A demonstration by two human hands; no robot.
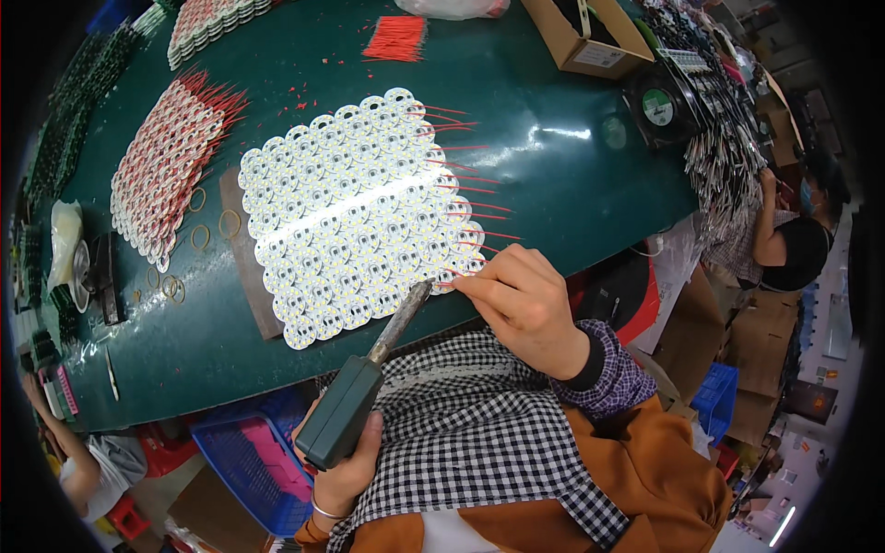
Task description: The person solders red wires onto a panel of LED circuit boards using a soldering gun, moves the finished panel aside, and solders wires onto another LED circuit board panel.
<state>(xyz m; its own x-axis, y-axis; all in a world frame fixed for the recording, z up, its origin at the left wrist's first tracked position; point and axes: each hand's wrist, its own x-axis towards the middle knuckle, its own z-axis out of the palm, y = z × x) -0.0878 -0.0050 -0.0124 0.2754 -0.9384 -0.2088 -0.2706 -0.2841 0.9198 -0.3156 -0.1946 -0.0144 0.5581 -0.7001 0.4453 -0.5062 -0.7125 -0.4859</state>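
A panel of round white LED boards (355, 217), joined in rows, lies flat on the green table. Short red wires (475, 205) stick out along its right edge. My left hand (355, 472) is wrapped round the dark green handle of a soldering iron (343, 413). The iron's metal tip reaches the panel's lower right corner. Beside that tip, my right hand (525, 300) pinches a thin red wire (455, 274) against the corner board. Whether tip and wire touch is too small to tell.
A wooden strip (251, 267) shows under the panel's left edge. More wired boards (171, 166) and rubber bands (229, 224) lie left. Red wires (396, 39), a cardboard box (590, 41) and a black fan (659, 106) are at the back. Other people sit at both sides.
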